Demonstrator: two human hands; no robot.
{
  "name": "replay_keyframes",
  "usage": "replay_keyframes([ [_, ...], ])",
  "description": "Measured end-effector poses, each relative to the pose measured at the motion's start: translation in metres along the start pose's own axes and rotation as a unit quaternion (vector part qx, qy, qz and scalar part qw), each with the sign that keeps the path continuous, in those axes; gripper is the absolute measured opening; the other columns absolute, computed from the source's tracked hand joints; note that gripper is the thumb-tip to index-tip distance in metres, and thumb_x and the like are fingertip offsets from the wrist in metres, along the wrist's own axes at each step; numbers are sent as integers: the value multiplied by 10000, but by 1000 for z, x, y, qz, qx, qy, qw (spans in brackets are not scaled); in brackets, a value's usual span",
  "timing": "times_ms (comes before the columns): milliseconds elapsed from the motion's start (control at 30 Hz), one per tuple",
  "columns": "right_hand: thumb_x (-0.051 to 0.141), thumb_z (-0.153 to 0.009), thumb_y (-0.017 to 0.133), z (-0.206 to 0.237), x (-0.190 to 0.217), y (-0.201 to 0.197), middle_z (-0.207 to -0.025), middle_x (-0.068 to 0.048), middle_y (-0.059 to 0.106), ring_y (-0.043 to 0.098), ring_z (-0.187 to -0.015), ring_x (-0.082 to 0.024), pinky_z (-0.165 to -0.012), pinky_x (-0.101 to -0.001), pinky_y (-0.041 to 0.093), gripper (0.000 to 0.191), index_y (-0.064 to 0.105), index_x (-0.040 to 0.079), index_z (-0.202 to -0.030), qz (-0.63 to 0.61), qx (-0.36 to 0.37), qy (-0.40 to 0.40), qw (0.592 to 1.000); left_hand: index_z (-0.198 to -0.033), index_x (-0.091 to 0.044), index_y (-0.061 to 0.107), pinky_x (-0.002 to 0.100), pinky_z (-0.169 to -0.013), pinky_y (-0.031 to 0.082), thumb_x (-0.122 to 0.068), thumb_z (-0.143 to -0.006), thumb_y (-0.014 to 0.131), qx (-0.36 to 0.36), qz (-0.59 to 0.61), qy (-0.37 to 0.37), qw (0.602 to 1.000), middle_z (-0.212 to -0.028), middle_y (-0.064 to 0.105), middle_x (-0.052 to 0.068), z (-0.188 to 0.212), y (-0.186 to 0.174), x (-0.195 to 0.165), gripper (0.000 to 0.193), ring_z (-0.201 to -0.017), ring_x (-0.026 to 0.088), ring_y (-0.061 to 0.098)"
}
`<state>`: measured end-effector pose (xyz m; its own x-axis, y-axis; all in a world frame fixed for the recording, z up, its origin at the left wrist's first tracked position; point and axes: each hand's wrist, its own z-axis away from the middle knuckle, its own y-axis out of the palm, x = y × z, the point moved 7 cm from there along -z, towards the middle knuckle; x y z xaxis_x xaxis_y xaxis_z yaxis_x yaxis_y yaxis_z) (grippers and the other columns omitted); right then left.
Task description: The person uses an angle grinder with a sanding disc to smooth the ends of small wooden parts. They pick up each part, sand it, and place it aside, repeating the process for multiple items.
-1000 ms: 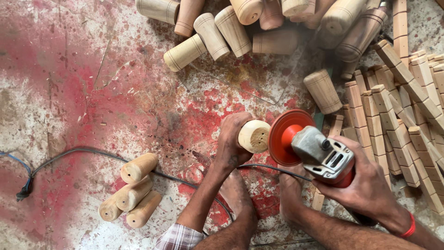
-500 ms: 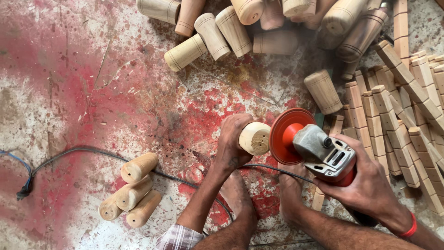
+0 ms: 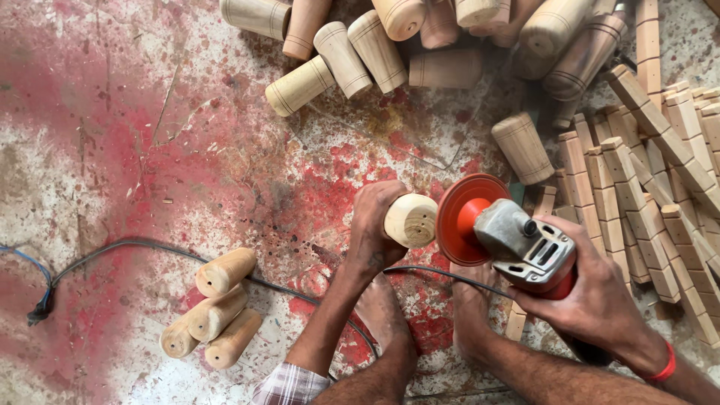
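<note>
1. Head view: left hand (image 3: 375, 225) wrapped tight around a pale turned wooden peg (image 3: 410, 220), round end grain facing 3 o'clock.
2. Right hand (image 3: 592, 300) closed around the body of a grey-and-red handheld angle grinder (image 3: 525, 247); red band on that wrist.
3. The grinder's red sanding disc (image 3: 465, 217) sits just beside the peg's end face, at 3 o'clock from it; cannot tell whether they touch.
4. Peg is held off the floor, a little right of frame centre, above two bare feet (image 3: 390, 322).
5. Black power cable (image 3: 135, 246) runs from 9 o'clock across the paint-stained red-and-white concrete floor (image 3: 150, 112) toward the feet.
6. Small stack of four smooth rounded wooden pegs (image 3: 214, 307) at 8 o'clock of the left hand, well apart from it.
7. Heap of grooved turned wooden cylinders (image 3: 360, 52) at 12 o'clock; one lone cylinder (image 3: 523, 148) lies at 1 o'clock of the disc.
8. Pile of notched square wooden sticks (image 3: 652, 187) at 3 o'clock, beside the right hand.
</note>
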<state>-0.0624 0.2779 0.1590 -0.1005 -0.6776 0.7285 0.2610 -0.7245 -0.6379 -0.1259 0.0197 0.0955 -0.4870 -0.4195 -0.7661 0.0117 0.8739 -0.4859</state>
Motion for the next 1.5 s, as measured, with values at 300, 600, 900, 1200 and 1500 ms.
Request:
replay_keyframes([
  [300,347,-522,964,-1,-1,8,-1041,-205,720,778,-882,-320,-801,-386,663,1110,391,93,-1439,16,28,1,999,-1257,-112,552,466,-1025,483,-234,-751,919,-21,9,10,1000,-1141,659,90,-3,0,-3,637,-1131,265,646],
  [600,308,-533,927,1,-4,11,-1039,-205,710,788,-861,-313,-768,-376,680,1089,385,72,-1447,-9,27,-7,1000,-1284,-109,538,490,-1056,468,-229,-767,911,16,5,13,1000,-1211,668,101,6,17,-4,649,-1182,276,657],
  [900,286,-515,917,5,-17,2,-1142,-241,674,755,-972,-342,-835,-404,654,1082,381,27,-1419,-31,12,-6,999,-1298,-81,538,472,-1034,488,-199,-741,928,-14,8,1,1000,-1219,649,130,6,0,-3,690,-1169,318,646],
  [1200,250,-553,913,1,-29,5,-1208,-237,659,718,-1113,-339,-957,-428,616,1026,407,4,-1412,-148,47,11,988,-1292,-77,484,547,-1060,442,-337,-735,944,-48,-45,59,996,-1194,602,128,9,-5,-16,768,-1141,303,610],
  [1500,265,-546,912,-2,-18,10,-1134,-214,683,744,-1035,-321,-911,-419,634,1021,418,4,-1401,-117,40,-32,992,-1267,-72,526,543,-1054,442,-406,-785,925,-10,-131,67,989,-1158,643,125,10,11,-16,709,-1111,270,627],
])
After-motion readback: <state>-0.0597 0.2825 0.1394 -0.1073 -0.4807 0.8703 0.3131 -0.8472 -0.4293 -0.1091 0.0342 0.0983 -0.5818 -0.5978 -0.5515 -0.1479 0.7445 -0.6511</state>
